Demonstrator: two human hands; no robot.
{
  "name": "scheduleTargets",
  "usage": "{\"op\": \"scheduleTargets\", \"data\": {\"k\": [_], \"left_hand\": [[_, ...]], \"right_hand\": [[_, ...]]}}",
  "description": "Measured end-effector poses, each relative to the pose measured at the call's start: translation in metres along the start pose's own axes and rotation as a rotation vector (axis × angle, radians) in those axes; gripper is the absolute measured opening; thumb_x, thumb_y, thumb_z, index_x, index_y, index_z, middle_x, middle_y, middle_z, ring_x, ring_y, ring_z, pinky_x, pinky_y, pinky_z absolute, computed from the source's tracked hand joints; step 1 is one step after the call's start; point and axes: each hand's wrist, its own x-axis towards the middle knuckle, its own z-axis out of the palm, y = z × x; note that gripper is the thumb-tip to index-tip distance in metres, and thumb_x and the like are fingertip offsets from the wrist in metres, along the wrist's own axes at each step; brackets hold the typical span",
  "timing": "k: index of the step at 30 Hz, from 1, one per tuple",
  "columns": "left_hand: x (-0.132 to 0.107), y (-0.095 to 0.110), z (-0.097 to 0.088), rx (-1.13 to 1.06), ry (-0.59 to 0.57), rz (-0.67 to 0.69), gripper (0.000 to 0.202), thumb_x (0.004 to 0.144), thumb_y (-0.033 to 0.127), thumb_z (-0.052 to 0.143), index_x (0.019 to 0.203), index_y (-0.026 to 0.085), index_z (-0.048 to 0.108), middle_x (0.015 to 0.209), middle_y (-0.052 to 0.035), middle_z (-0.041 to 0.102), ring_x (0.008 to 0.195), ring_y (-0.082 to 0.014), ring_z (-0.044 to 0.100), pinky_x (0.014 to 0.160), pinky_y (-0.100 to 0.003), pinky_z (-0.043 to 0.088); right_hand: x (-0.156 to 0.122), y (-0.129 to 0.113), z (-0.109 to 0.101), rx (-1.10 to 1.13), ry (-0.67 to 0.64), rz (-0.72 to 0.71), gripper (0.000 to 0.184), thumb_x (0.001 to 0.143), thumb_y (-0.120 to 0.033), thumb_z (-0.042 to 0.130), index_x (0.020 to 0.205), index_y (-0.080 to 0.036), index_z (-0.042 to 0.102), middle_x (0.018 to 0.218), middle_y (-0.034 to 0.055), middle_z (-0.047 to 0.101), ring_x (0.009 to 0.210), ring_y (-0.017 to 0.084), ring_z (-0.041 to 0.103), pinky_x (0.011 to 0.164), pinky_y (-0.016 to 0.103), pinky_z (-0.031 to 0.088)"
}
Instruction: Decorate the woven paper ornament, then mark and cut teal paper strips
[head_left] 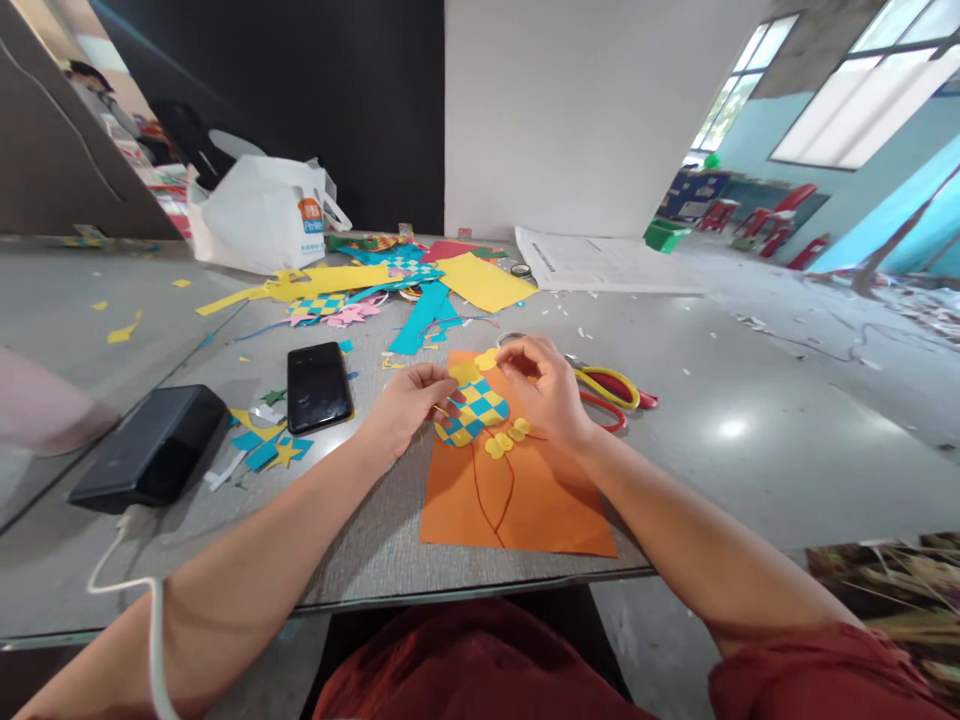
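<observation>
An orange paper sheet (525, 500) lies on the grey table (750, 440) in front of me. On it sits a woven yellow-and-blue paper piece (474, 410) with small yellow paper petals (504, 440) below it. My left hand (409, 405) pinches the left edge of the woven piece. My right hand (544, 390) has its fingers curled together at a yellow petal (486, 360) near the top of the woven piece. Thin dark lines run down the orange sheet.
A black phone (319, 385) and a black box (150, 450) with a white cable lie at left. Red-and-yellow scissors (611, 392) rest right of my hand. Coloured paper scraps (405, 280), a white bag (259, 215) and white sheets (600, 262) sit farther back.
</observation>
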Motion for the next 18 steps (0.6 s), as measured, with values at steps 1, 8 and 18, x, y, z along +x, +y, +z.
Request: {"op": "scheduleTargets", "data": {"k": [1, 8, 18], "left_hand": [[0.000, 0.000, 0.000, -0.002, 0.000, 0.001, 0.014, 0.084, 0.009, 0.067, 0.071, 0.015, 0.063, 0.068, -0.0039, 0.072, 0.050, -0.0111, 0.064, 0.045, -0.021, 0.049], [0.002, -0.002, -0.001, -0.015, 0.002, 0.048, 0.012, 0.084, 0.013, 0.068, 0.074, 0.016, 0.063, 0.069, -0.0034, 0.072, 0.051, -0.0111, 0.064, 0.046, -0.022, 0.050], [0.001, -0.002, -0.002, -0.036, 0.025, 0.103, 0.011, 0.082, 0.017, 0.073, 0.077, 0.015, 0.063, 0.069, -0.0030, 0.072, 0.050, -0.0117, 0.065, 0.046, -0.021, 0.050]], "right_hand": [[-0.001, 0.000, 0.000, 0.004, -0.005, -0.008, 0.013, 0.097, -0.019, 0.057, 0.093, -0.025, 0.067, 0.093, 0.0048, 0.062, 0.089, 0.021, 0.062, 0.078, 0.035, 0.053], [-0.006, -0.003, 0.008, 0.101, -0.025, -0.061, 0.013, 0.096, -0.019, 0.059, 0.092, -0.026, 0.069, 0.096, 0.0050, 0.071, 0.090, 0.022, 0.067, 0.084, 0.039, 0.056], [-0.007, -0.006, 0.013, 0.247, -0.008, 0.107, 0.011, 0.092, -0.029, 0.066, 0.093, -0.025, 0.076, 0.101, 0.0058, 0.076, 0.094, 0.022, 0.070, 0.087, 0.039, 0.057]]}}
